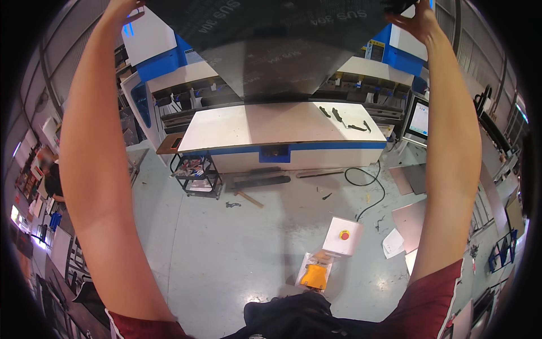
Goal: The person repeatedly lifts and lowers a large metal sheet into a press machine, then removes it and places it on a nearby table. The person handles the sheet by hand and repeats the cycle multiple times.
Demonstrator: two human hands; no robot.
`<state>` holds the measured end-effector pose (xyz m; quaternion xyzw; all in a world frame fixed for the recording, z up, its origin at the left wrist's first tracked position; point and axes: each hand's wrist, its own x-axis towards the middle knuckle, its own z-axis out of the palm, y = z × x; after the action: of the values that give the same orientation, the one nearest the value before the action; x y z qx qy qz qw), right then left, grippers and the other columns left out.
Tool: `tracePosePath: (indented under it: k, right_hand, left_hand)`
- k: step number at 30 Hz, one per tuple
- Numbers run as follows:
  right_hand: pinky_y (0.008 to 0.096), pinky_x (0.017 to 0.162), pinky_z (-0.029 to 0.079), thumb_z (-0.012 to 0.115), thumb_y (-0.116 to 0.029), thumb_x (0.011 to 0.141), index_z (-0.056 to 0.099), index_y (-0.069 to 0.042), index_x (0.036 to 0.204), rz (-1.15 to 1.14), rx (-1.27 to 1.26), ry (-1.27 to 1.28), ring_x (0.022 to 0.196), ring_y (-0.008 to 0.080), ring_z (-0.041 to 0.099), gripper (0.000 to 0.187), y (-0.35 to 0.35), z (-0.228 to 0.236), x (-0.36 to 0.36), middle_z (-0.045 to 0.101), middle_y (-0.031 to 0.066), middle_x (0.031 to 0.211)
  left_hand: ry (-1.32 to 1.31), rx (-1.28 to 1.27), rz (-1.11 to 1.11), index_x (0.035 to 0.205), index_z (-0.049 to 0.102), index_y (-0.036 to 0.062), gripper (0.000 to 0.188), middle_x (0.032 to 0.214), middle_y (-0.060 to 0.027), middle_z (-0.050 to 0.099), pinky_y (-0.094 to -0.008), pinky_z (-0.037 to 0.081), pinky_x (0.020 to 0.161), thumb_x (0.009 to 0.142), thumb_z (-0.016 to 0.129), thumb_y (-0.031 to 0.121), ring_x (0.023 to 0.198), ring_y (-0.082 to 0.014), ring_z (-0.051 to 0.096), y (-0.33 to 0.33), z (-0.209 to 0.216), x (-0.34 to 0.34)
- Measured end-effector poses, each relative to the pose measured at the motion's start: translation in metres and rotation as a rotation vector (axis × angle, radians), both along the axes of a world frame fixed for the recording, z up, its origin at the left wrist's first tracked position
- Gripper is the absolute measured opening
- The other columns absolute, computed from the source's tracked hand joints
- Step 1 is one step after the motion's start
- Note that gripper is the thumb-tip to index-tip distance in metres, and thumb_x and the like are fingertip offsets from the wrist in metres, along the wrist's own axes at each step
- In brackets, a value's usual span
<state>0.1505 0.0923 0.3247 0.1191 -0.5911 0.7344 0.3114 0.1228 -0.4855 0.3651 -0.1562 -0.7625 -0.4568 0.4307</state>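
Both my arms reach up and forward, holding a large sheet of metal (265, 42) covered in dark printed film. It is bent, with its folded middle down at the bending machine (223, 82). My left hand (131, 10), partly cut off by the upper border, is closed at the sheet's left edge. At the right edge, my right hand (416, 24) is closed on the sheet, its fingertips partly hidden. Below, a shoe rests at the orange foot pedal (314, 277). Beside it stands a pale box with a red emergency button (344, 235).
Dark tools (339, 117) lie on the machine's white front table (226, 121). A black cart (197, 175) stands at its left, a screen (418, 117) at its right. A hammer (249, 199), a cable (372, 203) and flat sheets (407, 223) lie on the floor. Another person (52, 175) is far left.
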Motion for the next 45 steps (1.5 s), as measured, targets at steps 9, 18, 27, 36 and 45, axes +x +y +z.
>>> tracePosePath:
  k: [9,18,27,36,45]
  right_hand:
    - [0.0596,0.097,0.050,0.030,-0.091,0.084,0.004,-0.028,0.163,-0.049,0.042,-0.051,0.118,0.0544,0.055,0.104,0.002,0.014,-0.011,0.031,0.0326,0.152]
    - [0.0575,0.097,0.051,0.033,-0.092,0.083,0.007,-0.025,0.162,-0.038,0.143,-0.074,0.120,0.0519,0.056,0.107,-0.022,-0.020,0.036,0.033,0.0294,0.154]
    - [0.0489,0.117,0.034,0.046,-0.056,0.100,0.034,-0.003,0.152,0.399,-0.196,-0.013,0.142,0.0328,0.039,0.076,0.030,-0.240,0.165,0.036,0.0214,0.156]
    - [0.0388,0.107,0.044,0.056,-0.023,0.089,0.041,-0.002,0.150,0.445,-0.340,-0.547,0.134,0.0278,0.050,0.067,0.025,-0.556,0.310,0.043,0.0272,0.152]
    - [0.0405,0.099,0.049,0.064,-0.017,0.093,0.039,0.001,0.150,0.093,-0.052,-1.213,0.114,0.0255,0.060,0.064,-0.119,-0.729,0.324,0.061,0.0156,0.124]
  left_hand:
    - [-0.123,0.067,-0.057,0.153,0.022,0.0229,0.060,0.137,-0.0156,0.051,-0.0492,0.061,0.062,0.103,0.053,0.038,0.094,-0.0305,0.063,0.014,0.013,0.010]
    - [-0.079,0.029,-0.064,0.156,0.017,0.0194,0.067,0.140,-0.0213,0.048,-0.0500,0.062,0.074,0.104,0.054,0.037,0.109,-0.0355,0.062,0.008,-0.018,0.024]
    - [-0.153,0.406,-0.363,0.125,0.061,0.0067,0.056,0.120,-0.0086,0.065,-0.0300,0.055,0.082,0.102,0.054,0.057,0.104,-0.0169,0.065,-0.062,-0.270,0.156]
    - [-1.128,0.528,-0.456,0.113,0.066,0.0034,0.023,0.084,-0.0035,0.068,-0.0264,0.051,0.071,0.092,0.056,0.000,0.075,-0.0078,0.059,-0.088,-0.593,0.332]
    - [-1.008,0.057,0.203,0.114,0.068,0.0012,0.025,0.103,-0.0100,0.071,-0.0302,0.051,0.084,0.093,0.063,0.014,0.094,-0.0177,0.064,-0.035,-0.706,0.340]
